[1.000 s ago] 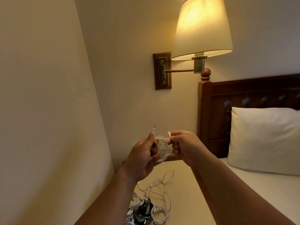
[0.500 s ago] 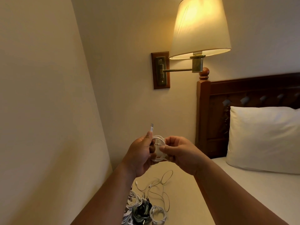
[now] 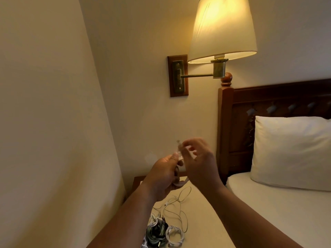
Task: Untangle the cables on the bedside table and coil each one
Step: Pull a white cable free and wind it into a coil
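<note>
- The left hand [image 3: 163, 173] is raised above the table [image 3: 206, 217], its fingers curled round a small white cable coil [image 3: 181, 183].
- One end of that cable stands up from the grip, ending in a plug [image 3: 178, 143].
- The right hand [image 3: 199, 163] is just beside the left, blurred, with its fingers spread and lightly bent.
- Its fingertips [image 3: 186, 142] are at the plug; whether they pinch it cannot be told.
- Below the hands, a pile [image 3: 158, 233] of white and dark cables lies at the table's near left edge.
- A thin white cable [image 3: 176, 203] trails out of the pile in loose loops across the tabletop.
- A lit lamp [image 3: 222, 29] on a wall arm hangs above.
- To the right is a bed [image 3: 268, 203] with a dark wooden headboard [image 3: 265, 97] and a white pillow [image 3: 290, 149].
</note>
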